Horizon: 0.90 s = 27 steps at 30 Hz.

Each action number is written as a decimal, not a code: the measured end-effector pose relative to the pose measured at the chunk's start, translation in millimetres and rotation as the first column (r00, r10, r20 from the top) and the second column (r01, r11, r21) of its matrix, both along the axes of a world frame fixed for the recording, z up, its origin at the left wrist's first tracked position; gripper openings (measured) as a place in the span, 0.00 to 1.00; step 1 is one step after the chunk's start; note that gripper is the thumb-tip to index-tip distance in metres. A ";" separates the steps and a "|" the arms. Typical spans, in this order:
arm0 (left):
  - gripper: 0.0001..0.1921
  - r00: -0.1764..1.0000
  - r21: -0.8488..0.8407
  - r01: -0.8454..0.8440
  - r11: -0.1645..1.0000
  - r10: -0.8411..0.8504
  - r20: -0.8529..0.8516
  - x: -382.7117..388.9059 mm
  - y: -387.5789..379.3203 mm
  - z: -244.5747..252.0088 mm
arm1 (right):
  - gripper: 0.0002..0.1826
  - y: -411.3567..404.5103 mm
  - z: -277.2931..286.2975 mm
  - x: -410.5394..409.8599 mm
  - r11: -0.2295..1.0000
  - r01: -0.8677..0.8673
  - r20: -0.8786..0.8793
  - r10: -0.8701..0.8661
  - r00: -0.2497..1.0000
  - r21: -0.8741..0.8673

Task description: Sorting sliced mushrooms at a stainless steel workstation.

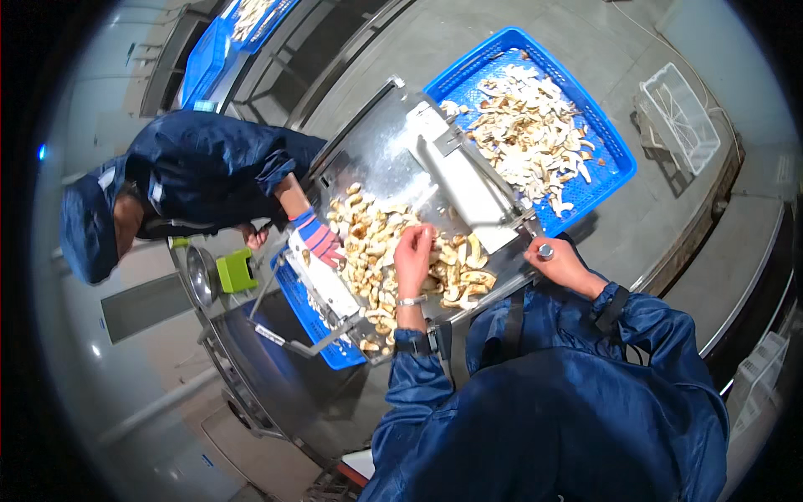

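My left hand (414,260) is over a heap of mushrooms (370,245) on a steel table (376,166), fingers bunched. Whether it pinches a piece is not clear. My right hand (564,267) grips the handle (544,251) of a lever cutter (480,166) at the table's right side. The cutter's arm runs along a white cutting board (467,201), lowered close to it. Just beyond the board, a blue plastic crate (605,194) holds sliced mushrooms (530,125). Larger mushroom pieces (470,276) lie between my two hands.
Opposite me a co-worker (213,169) reaches a striped-gloved hand (320,238) into the heap. A second cutter arm (282,339) sticks out beside another white board (323,276), above a blue crate (342,354). A green stool (237,273) and a white basket (680,119) stand farther off.
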State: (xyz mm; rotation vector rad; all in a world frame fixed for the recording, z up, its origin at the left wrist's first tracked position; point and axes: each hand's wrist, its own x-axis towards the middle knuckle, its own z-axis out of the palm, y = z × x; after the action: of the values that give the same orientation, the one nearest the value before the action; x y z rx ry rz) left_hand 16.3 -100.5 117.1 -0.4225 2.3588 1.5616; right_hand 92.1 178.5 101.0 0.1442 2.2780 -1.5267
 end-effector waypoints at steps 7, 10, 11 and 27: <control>0.07 0.982 0.013 -0.181 0.983 0.180 0.054 147.9 -47.6 -43.9 | 0.10 -4.0 -8.0 -3.5 0.998 0.033 0.170 -0.022 0.985 -0.059; 0.09 0.962 0.048 -0.273 0.961 0.273 0.022 156.9 -28.2 -52.5 | 0.12 -6.6 -15.2 -3.2 0.993 -0.088 0.098 0.095 0.991 -0.081; 0.10 0.946 0.060 -0.320 0.946 0.322 -0.028 151.9 -23.2 -54.0 | 0.12 -9.2 -13.9 -1.6 0.984 -0.107 0.102 0.122 0.987 -0.143; 0.13 0.983 -0.278 -0.046 0.959 -0.007 -0.186 44.6 -15.2 -43.7 | 0.10 3.4 -11.0 -0.9 0.975 -0.130 0.142 0.156 0.978 -0.178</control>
State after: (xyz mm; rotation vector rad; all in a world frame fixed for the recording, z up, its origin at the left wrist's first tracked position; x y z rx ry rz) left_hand 60.8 -115.7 73.4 -0.3746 2.7422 1.3258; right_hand 91.2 182.0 90.0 0.0483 1.9849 -1.5665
